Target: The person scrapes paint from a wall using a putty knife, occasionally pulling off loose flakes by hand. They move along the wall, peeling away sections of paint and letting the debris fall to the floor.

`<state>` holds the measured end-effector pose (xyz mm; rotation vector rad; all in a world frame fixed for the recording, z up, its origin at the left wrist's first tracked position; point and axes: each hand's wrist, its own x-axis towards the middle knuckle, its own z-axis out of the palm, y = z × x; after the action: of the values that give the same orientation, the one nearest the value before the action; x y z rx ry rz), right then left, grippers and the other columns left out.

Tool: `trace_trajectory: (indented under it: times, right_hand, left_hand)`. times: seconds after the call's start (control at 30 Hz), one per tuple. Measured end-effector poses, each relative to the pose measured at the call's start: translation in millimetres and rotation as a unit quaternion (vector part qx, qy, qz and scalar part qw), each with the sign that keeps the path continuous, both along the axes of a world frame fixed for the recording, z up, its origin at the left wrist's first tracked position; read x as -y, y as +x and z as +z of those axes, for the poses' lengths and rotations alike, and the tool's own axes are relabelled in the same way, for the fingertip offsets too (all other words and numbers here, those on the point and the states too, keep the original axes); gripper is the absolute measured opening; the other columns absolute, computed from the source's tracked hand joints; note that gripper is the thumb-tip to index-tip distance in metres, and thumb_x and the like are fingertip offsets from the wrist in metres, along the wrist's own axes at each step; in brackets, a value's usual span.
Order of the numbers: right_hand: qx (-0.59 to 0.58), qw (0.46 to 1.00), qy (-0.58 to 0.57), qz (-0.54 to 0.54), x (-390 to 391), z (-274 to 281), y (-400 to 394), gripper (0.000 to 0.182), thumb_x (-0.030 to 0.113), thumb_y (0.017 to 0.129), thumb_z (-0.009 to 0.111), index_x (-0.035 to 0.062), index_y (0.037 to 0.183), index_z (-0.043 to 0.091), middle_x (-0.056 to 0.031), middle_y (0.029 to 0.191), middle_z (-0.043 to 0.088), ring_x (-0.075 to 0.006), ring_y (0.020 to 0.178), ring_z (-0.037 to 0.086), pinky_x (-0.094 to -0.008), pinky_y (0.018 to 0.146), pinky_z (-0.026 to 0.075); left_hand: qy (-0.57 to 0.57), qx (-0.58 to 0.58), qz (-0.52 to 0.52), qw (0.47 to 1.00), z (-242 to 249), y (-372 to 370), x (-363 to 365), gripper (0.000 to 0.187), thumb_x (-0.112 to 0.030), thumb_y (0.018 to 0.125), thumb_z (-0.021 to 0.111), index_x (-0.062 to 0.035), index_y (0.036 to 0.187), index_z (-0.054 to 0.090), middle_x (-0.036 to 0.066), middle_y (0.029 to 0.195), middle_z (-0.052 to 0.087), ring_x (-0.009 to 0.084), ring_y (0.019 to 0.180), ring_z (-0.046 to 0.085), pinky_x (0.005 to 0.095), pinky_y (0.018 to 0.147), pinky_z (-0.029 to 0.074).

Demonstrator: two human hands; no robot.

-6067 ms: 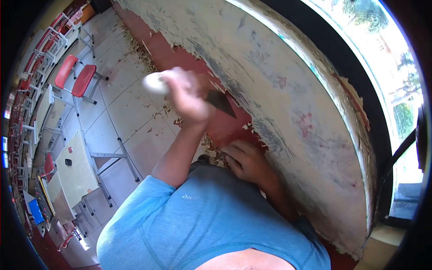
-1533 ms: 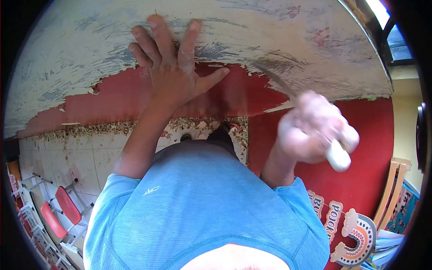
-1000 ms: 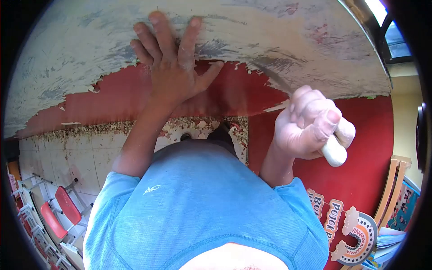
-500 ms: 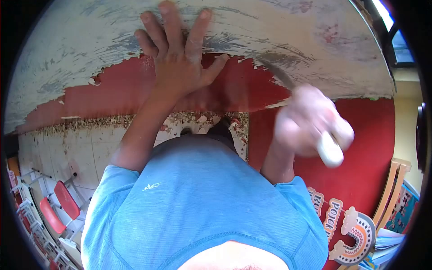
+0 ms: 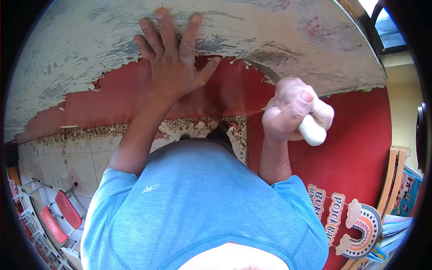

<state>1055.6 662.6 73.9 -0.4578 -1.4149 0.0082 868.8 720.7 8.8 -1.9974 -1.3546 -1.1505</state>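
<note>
My left hand (image 5: 173,67) lies flat on the wall with its fingers spread, partly over the scraped surface and partly over the red paint. My right hand (image 5: 294,108) is closed around a scraper, whose rounded white handle (image 5: 312,131) sticks out below the fist. Its thin grey metal blade (image 5: 266,69) reaches up and left to the ragged paint edge. Red paint (image 5: 225,85) covers the lower part of the wall. Above it spreads the pale, bare wall surface (image 5: 279,31), streaked with dark scrape marks.
Paint flakes (image 5: 103,130) litter the tiled floor (image 5: 105,157) along the wall's foot. Red chairs (image 5: 68,209) stand at the lower left. Rainbow decoration (image 5: 364,231) and lettered signs (image 5: 335,213) are on the right, near a wooden frame (image 5: 390,180). A window (image 5: 389,31) is at upper right.
My right hand and the scraper have shifted slightly up and left in view, with the handle turned a little. My left hand keeps its place on the wall.
</note>
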Motion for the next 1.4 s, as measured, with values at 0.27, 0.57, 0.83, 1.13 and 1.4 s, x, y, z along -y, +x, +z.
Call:
trace_trajectory:
  times: [0.27,0.57,0.83,1.13,1.4]
  right_hand:
    - [-0.052,0.996,0.017,-0.068,0,-2,-5,0.015,0.004,0.084,0.055,-0.0008,0.074,0.046,-0.0037,0.054,0.047,-0.0118,0.046,0.044,-0.024,0.041,0.035]
    - [-0.085,0.996,0.023,-0.004,0,-4,0,0.015,0.008,0.087,0.054,0.0018,0.077,0.044,-0.0048,0.056,0.048,-0.0114,0.043,0.042,-0.0224,0.042,0.035]
    - [-0.08,0.989,0.122,0.011,-11,0,-3,0.013,-0.001,0.082,0.054,-0.0003,0.076,0.043,-0.0082,0.059,0.049,-0.0134,0.047,0.044,-0.0272,0.044,0.037]
    - [0.021,0.981,-0.024,-0.194,-3,-20,7,0.017,0.011,0.084,0.06,0.0024,0.076,0.048,-0.0043,0.06,0.05,-0.0131,0.052,0.045,-0.0252,0.049,0.038]
    - [0.032,0.988,-0.036,-0.146,-9,-26,-1,0.012,0.001,0.076,0.059,0.0026,0.071,0.048,-0.0018,0.062,0.049,-0.0126,0.054,0.046,-0.0262,0.053,0.04]
  left_hand:
    - [-0.004,0.002,-0.007,1.0,2,-1,0,0.1,-0.063,0.073,0.062,-0.0128,0.146,0.014,0.038,0.144,-0.009,0.0583,0.13,-0.015,0.073,0.094,-0.004]
    - [-0.005,0.038,-0.027,0.999,1,-1,3,0.093,-0.056,0.072,0.066,-0.022,0.146,0.021,0.032,0.148,-0.004,0.0549,0.133,-0.012,0.0703,0.097,-0.004]
    - [-0.001,0.009,-0.008,1.0,0,-5,2,0.098,-0.062,0.074,0.062,-0.0128,0.146,0.018,0.036,0.145,-0.007,0.0549,0.132,-0.015,0.0698,0.096,-0.007]
    - [0.0,0.019,-0.012,1.0,2,1,6,0.098,-0.063,0.074,0.061,-0.0137,0.146,0.018,0.035,0.146,-0.008,0.0555,0.132,-0.015,0.0696,0.097,-0.006]
    - [-0.001,0.015,0.004,1.0,18,3,15,0.094,-0.056,0.074,0.066,-0.0098,0.144,0.023,0.036,0.145,0.0,0.0531,0.134,-0.003,0.0652,0.102,0.001]
